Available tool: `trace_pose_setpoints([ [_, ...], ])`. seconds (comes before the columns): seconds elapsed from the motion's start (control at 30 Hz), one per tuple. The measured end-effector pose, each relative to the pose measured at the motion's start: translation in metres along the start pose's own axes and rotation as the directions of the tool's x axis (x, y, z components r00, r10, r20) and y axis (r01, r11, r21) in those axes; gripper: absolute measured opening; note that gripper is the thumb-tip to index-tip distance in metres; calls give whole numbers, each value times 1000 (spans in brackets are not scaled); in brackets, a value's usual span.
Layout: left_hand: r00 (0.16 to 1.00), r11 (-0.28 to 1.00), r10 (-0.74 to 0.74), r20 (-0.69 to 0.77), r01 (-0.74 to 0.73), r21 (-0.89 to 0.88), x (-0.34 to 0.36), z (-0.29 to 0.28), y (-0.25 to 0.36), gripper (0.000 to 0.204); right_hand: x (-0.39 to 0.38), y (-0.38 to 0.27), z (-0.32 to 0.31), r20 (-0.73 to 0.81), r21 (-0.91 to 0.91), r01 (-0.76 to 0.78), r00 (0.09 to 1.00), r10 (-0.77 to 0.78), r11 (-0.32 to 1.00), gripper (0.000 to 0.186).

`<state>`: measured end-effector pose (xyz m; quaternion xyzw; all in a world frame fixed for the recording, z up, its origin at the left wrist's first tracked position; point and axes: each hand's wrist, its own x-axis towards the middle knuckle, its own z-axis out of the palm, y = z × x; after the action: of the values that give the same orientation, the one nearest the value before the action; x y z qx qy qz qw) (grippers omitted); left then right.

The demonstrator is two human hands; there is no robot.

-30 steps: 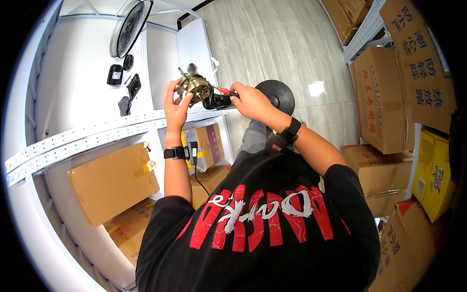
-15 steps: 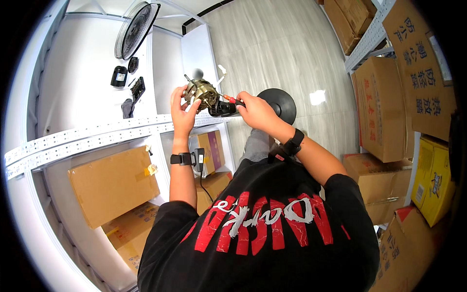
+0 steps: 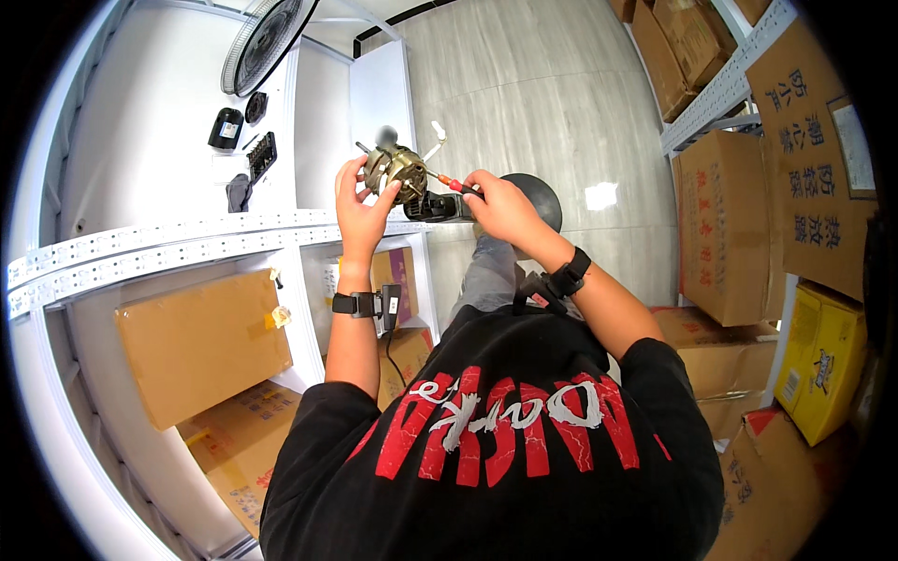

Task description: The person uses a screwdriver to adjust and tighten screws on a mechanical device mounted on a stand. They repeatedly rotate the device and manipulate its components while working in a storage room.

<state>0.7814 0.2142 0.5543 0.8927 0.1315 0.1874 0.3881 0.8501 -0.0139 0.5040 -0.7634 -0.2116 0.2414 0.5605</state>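
- Motor (image 3: pixel 395 171) sits in the air above the white table (image 3: pixel 168 122) edge, right of the black parts on the table top.
- Left hand (image 3: pixel 360 201) is wrapped around the motor's left and lower side, fingers curled on the casing.
- Right hand (image 3: pixel 496 201) is clenched on a screwdriver (image 3: pixel 451 185) with a red handle; tip points left into the motor's right side.
- Key relation: motor lies directly left of the right hand, screwdriver axis roughly horizontal, running right to left into the casing. Motor shaft sticks out up and left, away from the tool.
- Left hand is on the motor; right hand reaches it only through the tool.
- Black block (image 3: pixel 432 206) sits just below and right of the motor, under the screwdriver; cannot tell whether it touches the motor.
- Fan guard (image 3: pixel 267 42) lies far up the table from the motor; boxes (image 3: pixel 201 341) are stacked below it on the shelf.
- Versus one second ago: both hands and motor sit a little further from the body and slightly right along the table edge; grip on motor and tool is unchanged, screwdriver still engaged at the same side.
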Motion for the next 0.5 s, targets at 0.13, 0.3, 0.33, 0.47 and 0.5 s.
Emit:
trace_pose_setpoints([
  [0.13, 1000, 1000, 13, -26, -13, 0, -2, 3, -1, 55, 8, 1, -1, 30, 85, -62, 998, 60, 994, 22],
  [0.3, 1000, 994, -1, 31, 4, -113, -2, -4, -10, 54, 19, 2, 1, 265, 254, -295, 937, 227, 921, 23],
  [0.33, 998, 990, -15, 53, 22, -141, -3, -7, -14, 55, 20, 3, -1, 295, 254, -333, 921, 255, 908, 23],
  [0.47, 994, 979, -20, 111, 42, -198, -1, -10, -21, 55, 15, 1, -5, 362, 342, -430, 881, 305, 835, 25],
  [0.5, 993, 979, -13, 116, 36, -201, 2, -9, -19, 55, 14, 2, -2, 335, 337, -414, 892, 303, 845, 25],
])
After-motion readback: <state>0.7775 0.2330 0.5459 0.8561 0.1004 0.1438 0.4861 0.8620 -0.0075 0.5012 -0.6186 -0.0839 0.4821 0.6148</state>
